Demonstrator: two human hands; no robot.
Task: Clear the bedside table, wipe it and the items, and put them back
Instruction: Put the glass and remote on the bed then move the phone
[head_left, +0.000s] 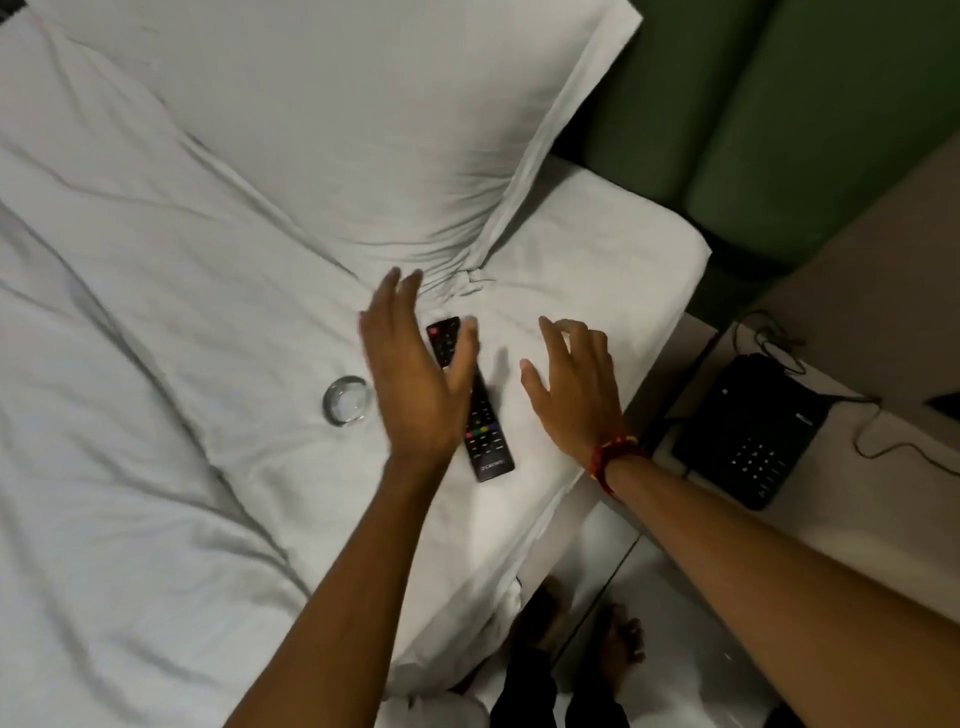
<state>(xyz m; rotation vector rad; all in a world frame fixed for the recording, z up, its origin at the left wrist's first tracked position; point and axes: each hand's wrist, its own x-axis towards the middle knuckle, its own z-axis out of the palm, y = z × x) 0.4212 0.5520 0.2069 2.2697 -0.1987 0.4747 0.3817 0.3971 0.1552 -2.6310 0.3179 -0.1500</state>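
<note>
A black remote control (485, 431) lies on the white bed sheet near the bed's right edge. My left hand (415, 379) hovers over its upper half with fingers spread, holding nothing. My right hand (576, 384) is open just to the right of the remote, palm facing left, with a red thread band at the wrist. A clear drinking glass (347, 401) stands on the sheet left of my left hand. A black desk telephone (748, 431) sits on the light bedside table (883, 467) at the right.
A white pillow (363, 119) lies at the head of the bed against a green padded headboard (779, 119). The phone's cord (883, 441) trails across the table. My bare feet (613, 639) stand on the glossy floor between bed and table.
</note>
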